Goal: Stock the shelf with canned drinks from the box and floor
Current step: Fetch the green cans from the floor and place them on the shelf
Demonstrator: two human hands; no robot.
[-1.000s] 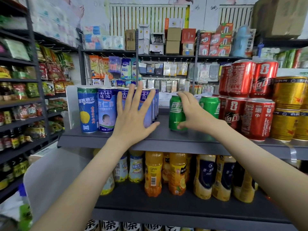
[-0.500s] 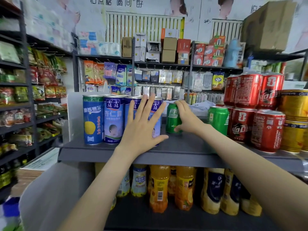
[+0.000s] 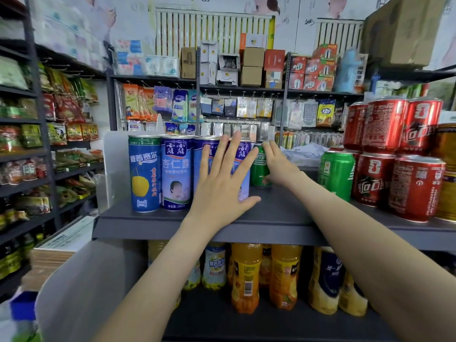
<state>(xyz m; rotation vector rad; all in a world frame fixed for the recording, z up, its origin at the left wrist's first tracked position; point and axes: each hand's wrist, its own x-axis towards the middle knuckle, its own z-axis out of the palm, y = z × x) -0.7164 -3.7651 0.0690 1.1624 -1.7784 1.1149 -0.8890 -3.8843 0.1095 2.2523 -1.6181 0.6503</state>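
Note:
On the grey top shelf (image 3: 276, 218) stands a row of tall blue cans (image 3: 176, 174). My left hand (image 3: 222, 186) lies flat with spread fingers against the front of the rightmost blue cans. Just right of that row stands a green can (image 3: 257, 171), which my right hand (image 3: 278, 166) grips from the right side, fingers over its top and thumb low on its body. A second green can (image 3: 336, 176) stands further right, beside stacked red cans (image 3: 394, 159).
Yellow cans (image 3: 447, 174) sit at the far right of the shelf. The shelf below holds orange juice bottles (image 3: 246, 275) and other drink bottles. A white divider panel (image 3: 113, 166) closes the shelf's left end. Snack racks line the left aisle; a blue item (image 3: 23, 308) lies low left.
My right hand has pushed the green can back and left, up against the blue cans. My left hand stays flat on the blue cans. The camera has come closer and tilted.

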